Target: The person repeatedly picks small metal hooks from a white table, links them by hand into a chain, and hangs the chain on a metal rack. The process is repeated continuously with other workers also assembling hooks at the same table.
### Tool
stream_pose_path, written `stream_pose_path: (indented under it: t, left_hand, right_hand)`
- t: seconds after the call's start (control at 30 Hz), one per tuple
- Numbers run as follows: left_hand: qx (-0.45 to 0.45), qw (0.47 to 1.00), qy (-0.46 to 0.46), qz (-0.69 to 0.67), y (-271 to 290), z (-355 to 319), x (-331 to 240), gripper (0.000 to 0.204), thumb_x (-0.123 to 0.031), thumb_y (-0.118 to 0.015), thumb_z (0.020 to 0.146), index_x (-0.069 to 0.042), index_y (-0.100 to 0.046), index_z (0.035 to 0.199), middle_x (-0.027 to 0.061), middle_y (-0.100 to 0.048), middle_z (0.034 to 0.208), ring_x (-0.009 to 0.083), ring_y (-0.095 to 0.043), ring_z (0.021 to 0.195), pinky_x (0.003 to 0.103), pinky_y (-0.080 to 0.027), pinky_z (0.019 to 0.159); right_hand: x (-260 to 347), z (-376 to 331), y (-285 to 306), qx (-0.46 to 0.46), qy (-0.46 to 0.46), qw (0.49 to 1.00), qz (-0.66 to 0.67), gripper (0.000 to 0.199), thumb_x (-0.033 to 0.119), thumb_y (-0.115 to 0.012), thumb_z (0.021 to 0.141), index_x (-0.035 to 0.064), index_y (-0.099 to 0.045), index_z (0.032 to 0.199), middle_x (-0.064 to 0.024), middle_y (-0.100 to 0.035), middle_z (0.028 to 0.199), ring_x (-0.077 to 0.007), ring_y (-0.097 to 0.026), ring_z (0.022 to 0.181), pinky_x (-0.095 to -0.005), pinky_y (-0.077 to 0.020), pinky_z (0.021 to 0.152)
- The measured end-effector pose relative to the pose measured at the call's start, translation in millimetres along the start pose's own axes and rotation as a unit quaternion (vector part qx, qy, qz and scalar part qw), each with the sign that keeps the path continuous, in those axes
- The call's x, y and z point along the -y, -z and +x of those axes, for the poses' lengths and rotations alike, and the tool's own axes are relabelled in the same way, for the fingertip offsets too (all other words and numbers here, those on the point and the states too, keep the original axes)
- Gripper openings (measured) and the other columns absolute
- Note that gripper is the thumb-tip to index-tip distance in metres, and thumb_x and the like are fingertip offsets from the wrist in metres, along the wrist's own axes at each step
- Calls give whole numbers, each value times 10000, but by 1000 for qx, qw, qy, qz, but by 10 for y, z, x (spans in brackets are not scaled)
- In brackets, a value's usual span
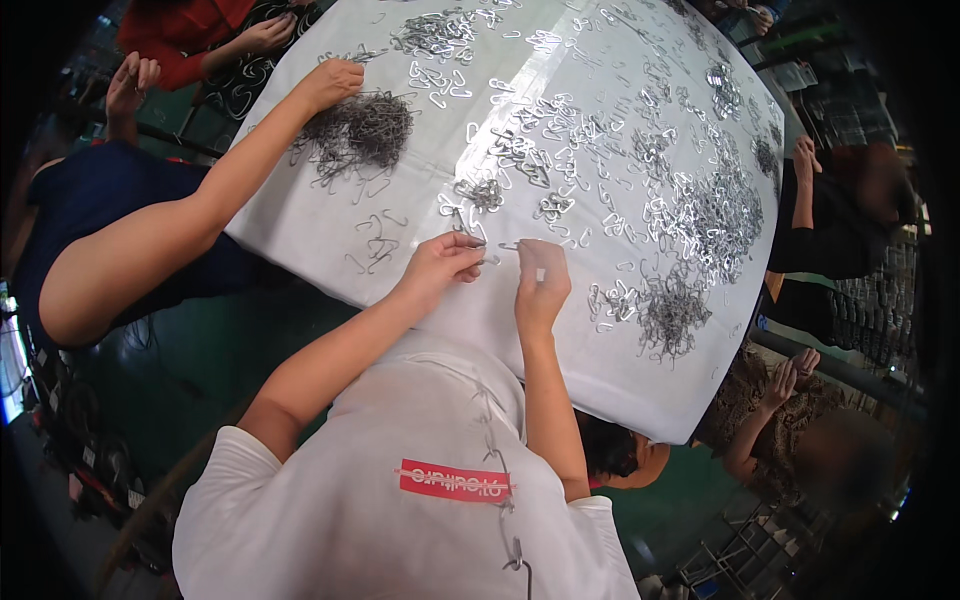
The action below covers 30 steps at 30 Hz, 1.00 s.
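My left hand (440, 262) and my right hand (540, 282) meet at the near edge of a white-covered table (620, 380). Each hand pinches a small metal wire hook (503, 245) with its fingertips, and the pieces sit close together between the hands. A chain of linked hooks (492, 440) hangs down over my white shirt. Small clusters of shiny hooks (482, 192) lie just beyond my hands. A darker tangle of hooks (670, 312) lies to the right of my right hand.
Several hook heaps cover the table, the largest a shiny one (715, 215) at the right. A co-worker's arm (230, 190) reaches from the left into a dark wire pile (362, 130). Other people sit at the top left (200, 40) and right (840, 220).
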<state>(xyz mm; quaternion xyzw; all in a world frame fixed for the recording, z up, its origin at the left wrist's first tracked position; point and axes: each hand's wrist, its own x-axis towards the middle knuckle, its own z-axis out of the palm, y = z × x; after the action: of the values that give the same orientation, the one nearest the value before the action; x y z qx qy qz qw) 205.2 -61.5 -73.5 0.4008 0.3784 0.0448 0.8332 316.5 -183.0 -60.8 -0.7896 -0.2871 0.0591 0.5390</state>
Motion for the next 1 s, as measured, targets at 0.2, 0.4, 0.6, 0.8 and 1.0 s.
stream_pose_path:
  t: [0.2,0.4,0.6,0.8,1.0]
  left_hand:
    - [-104,821,-321,461,334,200,16,191,-101,-667,847,-98,-700,1035,37,-664,973,194,-614,854,302,-476,736]
    - [-89,639,-404,649,473,569,-39,215,-92,-706,756,-123,-694,968,43,-585,1197,259,-489,1148,400,-408,896]
    - [-50,658,-376,651,506,570,-107,157,-111,-730,734,-99,-674,880,28,-603,1163,234,-499,1140,389,-410,903]
    - [-35,895,-162,414,546,438,-174,178,-138,-722,798,-62,-740,959,41,-706,873,148,-640,819,294,-497,724]
    - [-25,942,-151,299,509,336,-178,228,-180,-702,856,-39,-734,1032,16,-697,866,84,-601,767,247,-466,661]
  right_hand:
    - [-155,15,122,5,-41,996,-80,115,75,-636,879,33,-686,975,-92,-627,964,-216,-614,864,-324,-475,741]
    - [-253,25,-23,102,-40,992,-69,187,97,-672,843,68,-678,1028,-103,-591,1024,-219,-606,854,-323,-481,736]
    - [-334,-16,-424,180,28,964,-191,207,106,-706,797,105,-673,1002,-59,-613,1003,-263,-636,830,-385,-515,675]
    - [-369,69,-418,174,75,967,-172,155,134,-700,824,103,-682,975,-47,-653,933,-233,-648,785,-353,-511,661]
    - [-229,51,-399,215,18,976,-16,110,89,-650,868,17,-682,945,-103,-688,1016,-204,-677,804,-315,-517,670]
